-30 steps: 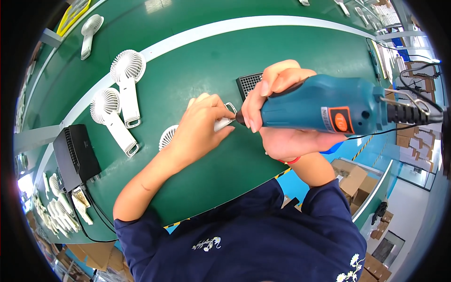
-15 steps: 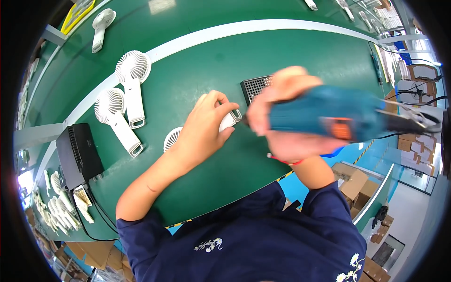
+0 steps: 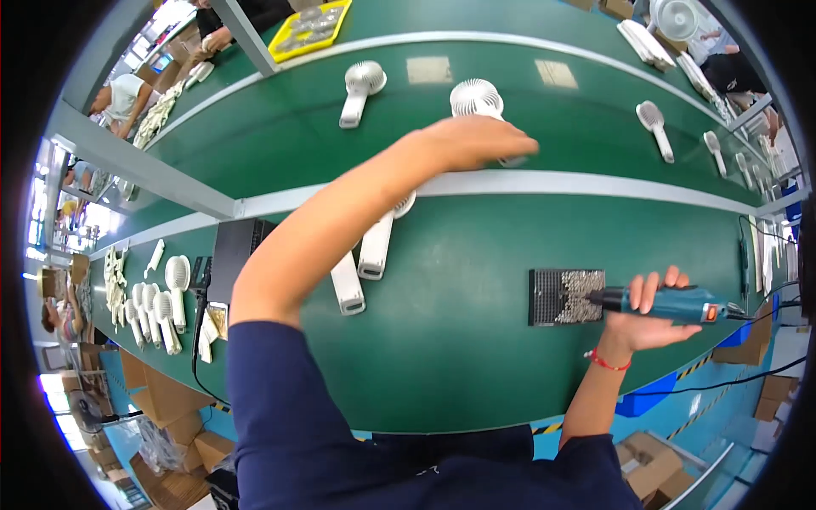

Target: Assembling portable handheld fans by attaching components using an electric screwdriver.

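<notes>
Left hand point(image 3: 476, 140) reaches across the green bench point(image 3: 442, 357), closing over a white handheld fan point(image 3: 478, 100). Right hand point(image 3: 650, 319) grips a blue electric screwdriver point(image 3: 671, 303) at a black screw tray point(image 3: 565, 297).

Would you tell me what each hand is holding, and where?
The right hand grips the blue screwdriver around its body. Whether the left hand holds anything cannot be told.

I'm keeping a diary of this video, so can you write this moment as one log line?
left hand: stretched over white handheld fan on belt | right hand: holds blue electric screwdriver, tip at black screw tray
</notes>
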`<state>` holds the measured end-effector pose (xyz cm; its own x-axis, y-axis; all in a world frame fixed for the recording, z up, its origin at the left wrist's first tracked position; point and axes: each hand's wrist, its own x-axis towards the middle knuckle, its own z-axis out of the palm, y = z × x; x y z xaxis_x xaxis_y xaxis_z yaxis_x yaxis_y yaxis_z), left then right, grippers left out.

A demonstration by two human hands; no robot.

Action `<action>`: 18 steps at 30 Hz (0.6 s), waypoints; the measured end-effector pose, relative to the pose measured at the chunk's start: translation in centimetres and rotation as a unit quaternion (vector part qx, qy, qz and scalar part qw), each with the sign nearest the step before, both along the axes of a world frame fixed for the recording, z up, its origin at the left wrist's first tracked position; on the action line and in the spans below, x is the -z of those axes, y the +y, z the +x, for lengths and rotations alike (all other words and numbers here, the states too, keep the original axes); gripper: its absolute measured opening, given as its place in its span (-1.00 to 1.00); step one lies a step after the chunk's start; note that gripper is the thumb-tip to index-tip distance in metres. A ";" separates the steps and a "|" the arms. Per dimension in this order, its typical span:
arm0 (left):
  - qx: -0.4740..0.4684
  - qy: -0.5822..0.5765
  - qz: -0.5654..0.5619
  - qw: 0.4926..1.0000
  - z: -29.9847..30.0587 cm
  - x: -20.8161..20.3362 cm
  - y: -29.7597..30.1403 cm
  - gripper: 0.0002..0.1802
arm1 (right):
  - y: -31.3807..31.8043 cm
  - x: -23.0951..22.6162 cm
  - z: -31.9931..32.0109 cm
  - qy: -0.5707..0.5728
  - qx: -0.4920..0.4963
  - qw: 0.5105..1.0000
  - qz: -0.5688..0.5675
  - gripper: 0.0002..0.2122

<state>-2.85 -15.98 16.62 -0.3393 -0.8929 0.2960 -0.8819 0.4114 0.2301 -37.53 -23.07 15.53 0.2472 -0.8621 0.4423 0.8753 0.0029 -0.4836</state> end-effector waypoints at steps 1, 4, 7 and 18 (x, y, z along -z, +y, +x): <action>-0.018 -0.067 0.014 0.997 2.6 0.6 -1.1 -0.49 | 0.3 0.1 0.5 0.003 -0.008 1.000 0.005 -0.40; -0.099 -0.188 0.181 0.960 6.9 2.1 -3.5 -0.39 | 0.7 0.3 0.5 0.015 0.011 1.000 0.006 -0.40; -0.095 -0.125 0.077 0.985 7.7 4.4 -3.3 -0.32 | 0.5 1.0 -0.2 0.038 0.049 0.998 0.008 -0.40; -0.273 -0.301 0.111 0.907 20.0 4.3 9.7 -0.54 | 0.8 0.5 1.5 -0.025 -0.074 0.997 -0.011 -0.34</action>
